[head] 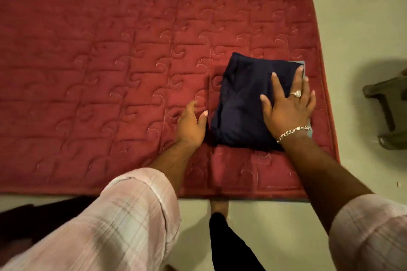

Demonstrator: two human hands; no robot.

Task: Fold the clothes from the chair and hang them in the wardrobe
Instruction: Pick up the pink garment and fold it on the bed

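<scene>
Your right hand [288, 108] lies flat, fingers straight, on the dark navy garment [242, 103] folded square; your left hand [191, 124] rests relaxed beside it.

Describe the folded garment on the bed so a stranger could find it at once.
Start at the big red quilted mattress and go to its near right corner. There lies a folded navy garment, a compact rectangle with the right hand pressed flat on it and the left hand beside its left edge. It is the only dark cloth on the red, with a pale blue piece showing beneath its right edge.
</scene>
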